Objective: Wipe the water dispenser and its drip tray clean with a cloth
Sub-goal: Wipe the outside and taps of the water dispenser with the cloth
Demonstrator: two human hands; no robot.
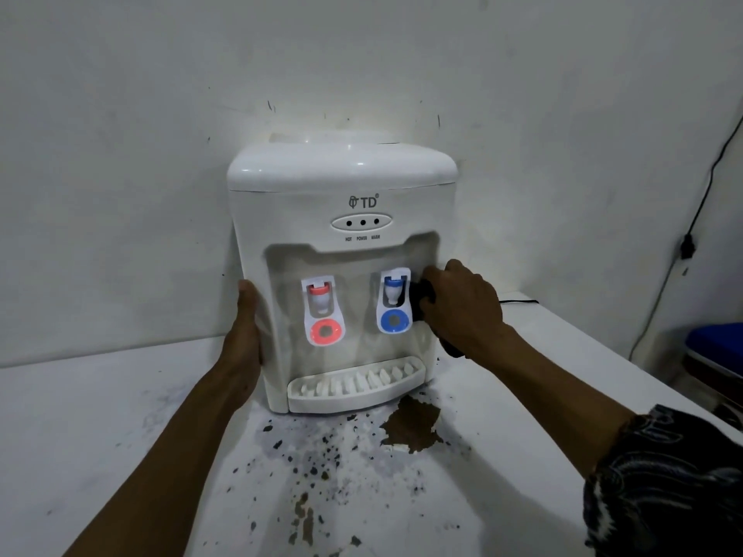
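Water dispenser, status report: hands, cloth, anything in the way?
Left hand flat on left side of water dispenser. Right hand grips dark cloth beside blue tap. Drip tray seated, brown stain on table in front.

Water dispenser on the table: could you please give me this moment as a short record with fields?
water dispenser: white, upright on table, against wall
left hand: rests flat on its left side
right hand: grips dark cloth beside blue tap
drip tray: in place, at base front
table surface: brown stain, dark specks before tray
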